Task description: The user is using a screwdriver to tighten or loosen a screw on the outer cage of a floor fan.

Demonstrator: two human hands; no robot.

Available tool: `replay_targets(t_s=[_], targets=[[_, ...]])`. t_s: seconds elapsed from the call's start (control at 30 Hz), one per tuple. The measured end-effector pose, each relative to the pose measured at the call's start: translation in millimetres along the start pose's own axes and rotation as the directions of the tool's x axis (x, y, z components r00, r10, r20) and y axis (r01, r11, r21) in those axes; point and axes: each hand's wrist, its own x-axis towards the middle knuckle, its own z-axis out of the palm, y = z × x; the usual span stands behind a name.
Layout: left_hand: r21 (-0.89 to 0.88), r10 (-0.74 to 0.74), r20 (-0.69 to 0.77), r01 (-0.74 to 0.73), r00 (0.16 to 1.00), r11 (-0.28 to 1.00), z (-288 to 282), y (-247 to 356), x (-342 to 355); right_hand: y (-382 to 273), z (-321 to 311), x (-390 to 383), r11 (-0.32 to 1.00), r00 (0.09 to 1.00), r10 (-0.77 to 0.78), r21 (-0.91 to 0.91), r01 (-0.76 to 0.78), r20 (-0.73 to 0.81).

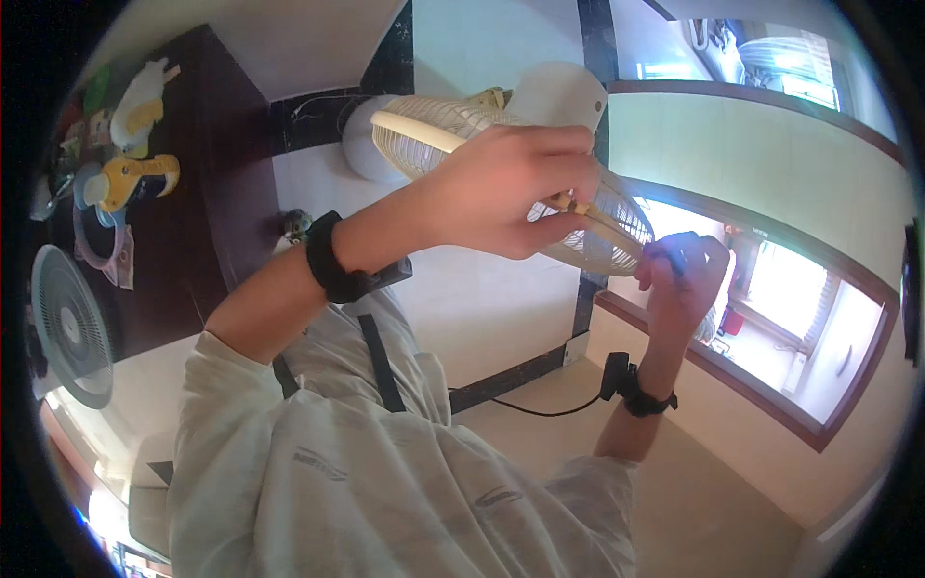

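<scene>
A cream wire fan guard is held up in front of me, tilted, with a white rounded base or housing behind it. My left hand is closed on the guard, thumb and fingers around a band on its rim. My right hand is closed at the right end of the guard, fingertips at the rim; whether the dark patch among its fingers is a held item, I cannot make out.
At left, a dark table holds a yellow bottle, several small items and a grey round grille. A wood-edged mirror or opening is at right. A black cable runs low behind my right arm.
</scene>
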Motion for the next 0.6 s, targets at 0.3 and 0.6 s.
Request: replay_targets(t_s=[0.3, 0.6], targets=[[0.008, -0.008, 0.009, 0.007, 1.0, 1.0, -3, -1, -2, -10, 7, -3, 0.943, 0.948, 0.239, -0.184, -0.279, -0.211], [-0.004, -0.004, 0.011, 0.004, 1.0, 1.0, -1, 0, -3, -7, -7, 5, 0.971, 0.975, -0.188, -0.128, 0.202, 0.116]])
